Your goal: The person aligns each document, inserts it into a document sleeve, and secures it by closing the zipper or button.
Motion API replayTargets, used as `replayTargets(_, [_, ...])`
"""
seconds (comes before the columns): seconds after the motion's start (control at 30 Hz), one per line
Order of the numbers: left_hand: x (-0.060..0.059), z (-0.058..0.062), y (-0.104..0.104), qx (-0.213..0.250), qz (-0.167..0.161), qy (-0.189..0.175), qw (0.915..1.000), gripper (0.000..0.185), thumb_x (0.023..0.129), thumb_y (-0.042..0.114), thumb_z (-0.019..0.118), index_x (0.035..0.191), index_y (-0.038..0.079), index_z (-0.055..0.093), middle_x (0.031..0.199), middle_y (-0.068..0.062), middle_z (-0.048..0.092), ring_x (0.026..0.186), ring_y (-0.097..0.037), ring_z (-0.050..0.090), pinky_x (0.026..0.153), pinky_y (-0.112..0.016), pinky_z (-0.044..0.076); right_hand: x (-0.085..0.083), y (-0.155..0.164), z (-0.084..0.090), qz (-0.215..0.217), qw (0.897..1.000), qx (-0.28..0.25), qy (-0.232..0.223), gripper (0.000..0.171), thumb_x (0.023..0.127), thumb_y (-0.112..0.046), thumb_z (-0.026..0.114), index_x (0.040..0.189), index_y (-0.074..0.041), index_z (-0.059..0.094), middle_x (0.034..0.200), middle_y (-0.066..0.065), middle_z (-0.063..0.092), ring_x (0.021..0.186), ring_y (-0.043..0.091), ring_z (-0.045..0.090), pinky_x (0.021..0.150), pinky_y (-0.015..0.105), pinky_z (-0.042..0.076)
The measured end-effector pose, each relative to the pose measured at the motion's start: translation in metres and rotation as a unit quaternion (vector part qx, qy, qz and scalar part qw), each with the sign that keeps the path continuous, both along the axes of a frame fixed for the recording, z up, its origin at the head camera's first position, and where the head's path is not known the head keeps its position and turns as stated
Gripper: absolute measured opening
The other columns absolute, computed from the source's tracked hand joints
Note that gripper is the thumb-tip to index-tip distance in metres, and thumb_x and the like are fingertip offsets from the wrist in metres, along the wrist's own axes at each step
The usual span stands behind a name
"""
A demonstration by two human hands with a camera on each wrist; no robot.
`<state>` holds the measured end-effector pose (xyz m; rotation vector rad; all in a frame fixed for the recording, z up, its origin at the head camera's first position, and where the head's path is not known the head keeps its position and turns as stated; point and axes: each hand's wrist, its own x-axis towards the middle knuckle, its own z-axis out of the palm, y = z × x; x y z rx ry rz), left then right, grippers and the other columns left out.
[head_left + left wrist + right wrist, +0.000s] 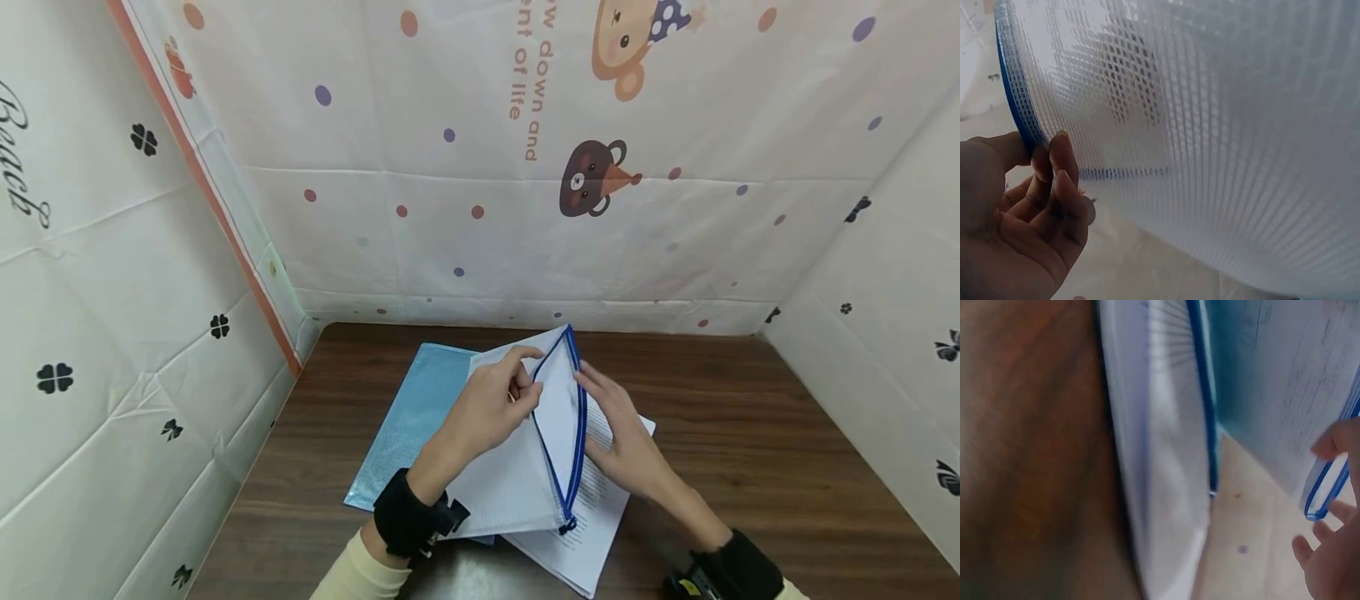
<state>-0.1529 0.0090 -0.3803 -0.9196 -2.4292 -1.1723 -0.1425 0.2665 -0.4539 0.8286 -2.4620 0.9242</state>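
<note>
**Zip pouch held open above printed sheets**

Black wrist straps frame the bottom of the head view, and just past them your two hands meet at a white mesh zip pouch [517,467] with blue zipper edging. It lies in the middle of the dark wooden table [750,433], its long axis running away from you, the zipper pull at the near end and the far corner lifted.

Your left hand [487,412] grasps the upper lip of the mouth, fingers and thumb pinched on the blue edge, holding it up and to the left. Your right hand [626,442] lies with fingers extended along the right side of the opening, over a stack of printed sheets [592,533] that sits under and to the right of the pouch; from here you cannot tell whether it pinches the lower lip or only presses it. The mouth therefore faces right, toward your right hand and the sheets, and that hand is the nearer one to both.

A light blue folder [408,425] lies flat beneath the pouch on the left.

Only the left wrist view confirms the pinch, fingertips [1060,156] closed on the blue hem. The blurred right wrist view shows relaxed fingers beside a blue-edged loop, and printed text that the left wrist view misses.
</note>
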Motion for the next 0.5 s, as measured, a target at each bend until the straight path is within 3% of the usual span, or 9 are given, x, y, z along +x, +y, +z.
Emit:
replayTargets(0.1, [0.001,0.005,-0.001,0.003,-0.018,0.001,0.9998,0.039,0.103,0.009,0.068,0.141,0.004,0.058,0.079,0.009,0.059,0.07,-0.004,0.056,0.064,-0.021,0.051,-0.002,0.004,0.017,0.007,0.999,0.022,0.048,0.1,0.078,-0.002,0.086,0.165,-0.011,0.037,0.172,0.017,0.028,0.157,0.042,0.025,0.113,0.074,0.033])
replayTargets(0.3, [0.006,0.015,0.0,-0.014,-0.052,-0.014,0.9984,0.034,0.105,0.01,0.067,0.137,0.006,0.061,0.082,0.008,0.06,0.072,-0.005,0.057,0.067,-0.021,0.052,-0.003,0.008,0.053,0.033,0.988,0.092,0.117,0.11,0.071,-0.015,0.096,0.164,-0.008,0.038,0.17,0.018,0.031,0.158,0.043,0.02,0.126,0.059,0.019])
replayTargets(0.5, [0.013,0.024,0.001,-0.039,-0.12,-0.024,0.9918,0.027,0.108,0.014,0.064,0.135,0.009,0.061,0.082,0.008,0.059,0.071,-0.003,0.055,0.068,-0.021,0.052,0.004,0.006,0.077,0.047,0.986,0.106,0.12,0.105,0.07,-0.02,0.098,0.16,-0.01,0.046,0.161,0.016,0.048,0.154,0.045,0.03,0.128,0.057,0.012])
